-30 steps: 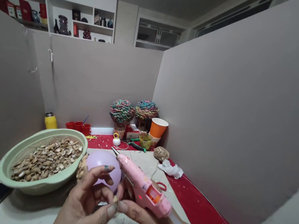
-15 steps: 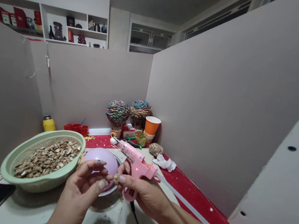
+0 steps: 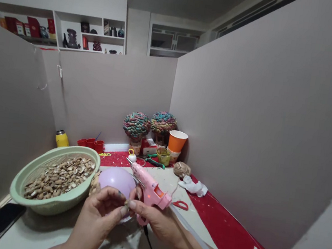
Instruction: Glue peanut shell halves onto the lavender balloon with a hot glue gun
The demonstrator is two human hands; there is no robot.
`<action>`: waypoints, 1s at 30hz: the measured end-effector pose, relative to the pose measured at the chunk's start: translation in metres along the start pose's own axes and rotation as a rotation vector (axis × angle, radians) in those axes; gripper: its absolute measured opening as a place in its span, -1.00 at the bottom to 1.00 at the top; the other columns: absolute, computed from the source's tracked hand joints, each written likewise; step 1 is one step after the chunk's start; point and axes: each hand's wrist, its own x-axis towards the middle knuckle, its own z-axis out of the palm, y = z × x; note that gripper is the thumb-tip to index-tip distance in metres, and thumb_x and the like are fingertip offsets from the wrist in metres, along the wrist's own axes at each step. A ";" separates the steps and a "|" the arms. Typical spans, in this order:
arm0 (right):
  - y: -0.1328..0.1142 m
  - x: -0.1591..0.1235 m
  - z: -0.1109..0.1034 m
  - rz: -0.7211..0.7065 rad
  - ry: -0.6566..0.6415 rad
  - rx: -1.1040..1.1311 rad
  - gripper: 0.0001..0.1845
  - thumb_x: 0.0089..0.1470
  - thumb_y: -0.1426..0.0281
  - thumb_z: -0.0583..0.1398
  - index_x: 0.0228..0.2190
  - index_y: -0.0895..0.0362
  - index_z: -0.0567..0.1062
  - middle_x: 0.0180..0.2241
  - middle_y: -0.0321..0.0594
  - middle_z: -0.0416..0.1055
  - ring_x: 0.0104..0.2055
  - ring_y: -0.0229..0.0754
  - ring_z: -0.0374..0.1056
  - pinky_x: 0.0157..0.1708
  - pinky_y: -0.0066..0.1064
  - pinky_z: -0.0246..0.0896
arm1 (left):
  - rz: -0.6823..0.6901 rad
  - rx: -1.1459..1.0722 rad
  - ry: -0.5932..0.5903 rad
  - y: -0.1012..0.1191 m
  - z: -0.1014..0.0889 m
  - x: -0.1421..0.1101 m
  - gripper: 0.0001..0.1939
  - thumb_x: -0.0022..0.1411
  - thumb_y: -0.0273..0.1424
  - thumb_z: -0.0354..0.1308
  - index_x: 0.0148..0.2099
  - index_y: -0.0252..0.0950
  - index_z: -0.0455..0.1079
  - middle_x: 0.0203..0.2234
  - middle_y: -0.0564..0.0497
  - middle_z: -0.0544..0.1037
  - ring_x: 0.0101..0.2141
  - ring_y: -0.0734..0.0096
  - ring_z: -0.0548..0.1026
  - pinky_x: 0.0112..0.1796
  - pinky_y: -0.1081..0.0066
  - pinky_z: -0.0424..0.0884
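Well, the pink glue gun is in the right hand, up over the desk and just right of a lilac balloon. Its metal nozzle points away from the person and off to the left, and its long axis slants from that tip back toward the right forearm. A pale, translucent stick comes out of the rear and carries on roughly along the same line, while a black cord drops from the handle. The right grip is closed around the handle, with the thumb reaching forward to a tiny brown piece. The left hand meets it there, its grip narrow, fingertips drawn in; whether they actually pinch the piece I cannot tell. The gun's body looks like smooth plastic, with a small orange glow on its side. The balloon is taut, round and faintly shiny. To the left sits a wide green basket with perforated walls, heaped with brown, curved, rough-looking shells. Farther back stand two multicoloured balls, knobbly all over, near a smooth, flaring orange cup, a fibrous bundle of twine and crumpled white tissue.
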 end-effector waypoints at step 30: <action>-0.007 -0.009 -0.008 0.058 -0.043 0.072 -0.61 0.07 0.09 0.27 -0.48 0.13 0.33 -0.57 -0.42 0.13 -0.53 -0.33 0.02 -0.50 -0.46 -0.04 | -0.182 0.124 -0.028 -0.004 -0.001 -0.001 -0.74 -0.06 -0.33 0.45 -0.35 -0.31 0.47 -0.45 0.00 0.58 -0.40 0.41 0.51 -0.37 0.50 0.41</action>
